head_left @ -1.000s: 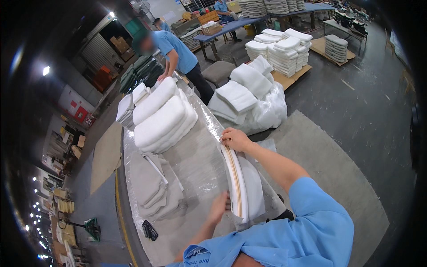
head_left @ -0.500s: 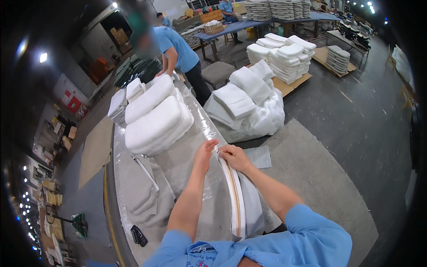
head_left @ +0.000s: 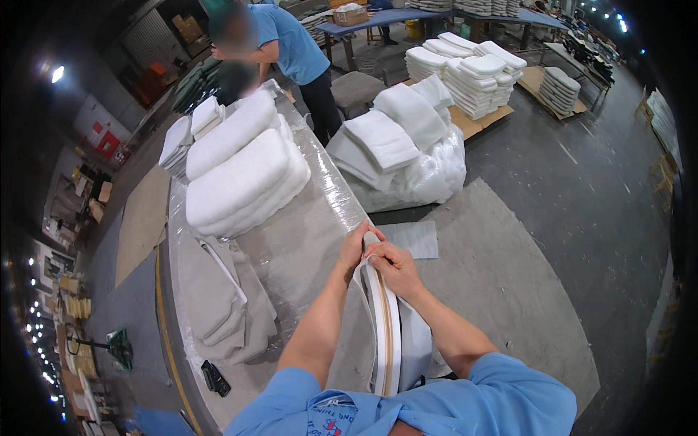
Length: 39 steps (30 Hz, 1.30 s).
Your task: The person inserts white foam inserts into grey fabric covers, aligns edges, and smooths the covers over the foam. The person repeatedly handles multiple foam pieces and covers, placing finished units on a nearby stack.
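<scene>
Head view: both hands, left (head_left: pixel 355 249) and right (head_left: pixel 392 267), fingers clamped on cushion (head_left: pixel 385 334) top end, 12 o'clock. Best keep grip even along zipper seam.

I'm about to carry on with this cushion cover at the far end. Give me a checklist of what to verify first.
1. Both hands at the cushion's far end: ok, left hand and right hand meet there.
2. Zipper strip in sight: ok, a tan line runs along the edge.
3. Zipper pull position: cannot tell, fingers cover it.
4. Table space ahead: ok, bare plastic wrap.
5. White pad stack out of the way: ok, apart.
</scene>
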{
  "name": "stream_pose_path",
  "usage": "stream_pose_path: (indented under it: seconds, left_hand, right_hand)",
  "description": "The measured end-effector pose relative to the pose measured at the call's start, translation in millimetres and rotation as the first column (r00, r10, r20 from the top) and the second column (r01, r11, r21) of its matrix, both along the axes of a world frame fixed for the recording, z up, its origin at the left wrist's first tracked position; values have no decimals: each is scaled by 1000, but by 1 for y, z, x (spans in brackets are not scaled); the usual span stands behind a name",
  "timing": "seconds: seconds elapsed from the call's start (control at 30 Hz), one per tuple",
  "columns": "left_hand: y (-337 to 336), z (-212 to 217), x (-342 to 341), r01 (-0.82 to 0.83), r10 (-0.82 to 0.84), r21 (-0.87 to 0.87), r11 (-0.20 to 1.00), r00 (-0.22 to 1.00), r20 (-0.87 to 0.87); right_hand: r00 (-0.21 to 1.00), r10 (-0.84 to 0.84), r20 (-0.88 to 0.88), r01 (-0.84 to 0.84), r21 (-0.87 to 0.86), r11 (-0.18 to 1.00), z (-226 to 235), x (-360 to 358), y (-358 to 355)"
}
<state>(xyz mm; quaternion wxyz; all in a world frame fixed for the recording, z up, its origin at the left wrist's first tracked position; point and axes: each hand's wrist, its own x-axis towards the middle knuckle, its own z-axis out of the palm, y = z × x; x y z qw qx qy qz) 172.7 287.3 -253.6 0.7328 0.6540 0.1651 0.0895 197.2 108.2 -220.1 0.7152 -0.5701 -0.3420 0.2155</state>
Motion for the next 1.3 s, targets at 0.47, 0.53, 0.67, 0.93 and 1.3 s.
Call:
stream_pose_path:
  seconds: [0.47, 0.53, 0.67, 0.93, 1.3]
  left_hand:
    - [-2, -24, 23, -218, 215, -364, 906, 975, -51]
    - [2, -26, 31, -237, 219, -335, 912, 971, -92]
    - [2, -22, 48, -162, 154, -79, 984, 984, -93]
    - [4, -17, 52, -164, 165, 16, 986, 977, -137]
    - [-15, 12, 64, -123, 158, 158, 980, 959, -235]
  right_hand:
    - [924, 17, -383, -108, -216, 970, 13, 140, 52]
    - [943, 21, -332, -109, -249, 962, -6, 138, 74]
    - [918, 185, -352, -248, -143, 958, -55, 122, 95]
    - [983, -60, -172, 28, -187, 982, -84, 97, 97]
    - [943, -330, 42, 326, -317, 891, -78, 89, 79]
